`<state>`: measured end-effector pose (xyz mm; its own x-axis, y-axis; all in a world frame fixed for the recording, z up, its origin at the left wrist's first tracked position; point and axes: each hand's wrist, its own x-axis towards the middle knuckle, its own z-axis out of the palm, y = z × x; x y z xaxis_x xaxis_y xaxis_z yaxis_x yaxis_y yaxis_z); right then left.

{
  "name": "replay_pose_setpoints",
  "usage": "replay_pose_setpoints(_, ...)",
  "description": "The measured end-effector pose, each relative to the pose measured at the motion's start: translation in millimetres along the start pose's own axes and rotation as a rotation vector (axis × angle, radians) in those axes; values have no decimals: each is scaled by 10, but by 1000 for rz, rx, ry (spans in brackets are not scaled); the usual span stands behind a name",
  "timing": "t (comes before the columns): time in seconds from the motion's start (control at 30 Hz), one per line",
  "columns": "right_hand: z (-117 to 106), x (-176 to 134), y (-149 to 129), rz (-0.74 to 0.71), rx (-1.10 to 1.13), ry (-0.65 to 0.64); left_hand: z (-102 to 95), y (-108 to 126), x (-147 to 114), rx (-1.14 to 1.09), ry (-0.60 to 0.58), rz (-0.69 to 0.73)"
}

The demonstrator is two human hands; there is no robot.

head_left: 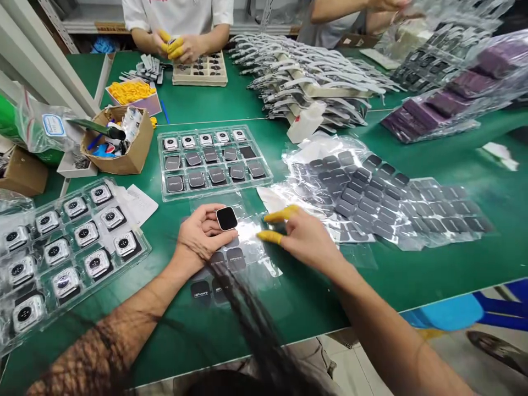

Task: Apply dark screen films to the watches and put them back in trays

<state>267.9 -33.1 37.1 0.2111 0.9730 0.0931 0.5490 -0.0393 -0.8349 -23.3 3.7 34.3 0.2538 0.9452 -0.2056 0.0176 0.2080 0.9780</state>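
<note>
My left hand (202,234) grips a smartwatch body (226,219) by its edges, its dark square screen facing up. To the right, my right hand (299,234) hovers apart from it, thumb and index finger spread and wearing yellow finger cots. Beneath both hands lies a clear sheet of dark square screen films (236,258), some printed with a brand name. Just beyond, a clear plastic tray (214,193) holds watch bodies in its back row and dark square pieces in the other rows. Strands of hair blur across the front.
Another tray of watch bodies (86,234) lies at left. More film sheets (363,192) spread at right, near a white bottle (306,122) and piled grey straps (297,71). A cardboard box (136,146) and yellow finger cots (131,92) stand back left. Co-workers sit opposite, one with yellow-tipped fingers (175,48).
</note>
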Motion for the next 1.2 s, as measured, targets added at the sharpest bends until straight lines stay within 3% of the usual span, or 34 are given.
replay_pose_setpoints(0.07,-44,194,120,-85,-195,39,2,0,0,-2,-2,-2)
replay_pose_setpoints(0.17,-76,462,156,-75,-293,-1,8,4,-5,-17,-1,-4)
replay_pose_setpoints(0.27,28,465,-7,-122,-181,-51,12,0,-3,-29,-5,-3)
replay_pose_setpoints(0.43,532,148,-398,-351,138,-278,17,-38,12,-50,-53,-8)
replay_pose_setpoints(0.57,738,54,-417,-310,169,-183,33,-65,14,-95,-46,-6)
replay_pose_setpoints(0.67,723,121,-291,-285,120,-200,47,-85,20,-35,-42,41)
replay_pose_setpoints(0.77,653,168,-170,-278,-70,-67,61,-110,36,-8,-46,49)
replay_pose_setpoints(0.87,549,-147,-124,-311,-235,155,75,-136,60,-78,-35,59)
replay_pose_setpoints(0.9,525,-348,-123,-360,-258,163,80,-145,69,-95,-26,66)
replay_pose_setpoints(1.0,544,-999,-122,-520,-193,-100,96,-170,97,-125,-28,78)
replay_pose_setpoints(1.1,688,-1310,-105,-470,-193,-91,104,-188,118,-170,-57,81)
replay_pose_setpoints(1.2,827,-1220,-115,-327,-189,-23,95,-187,131,-228,-71,58)
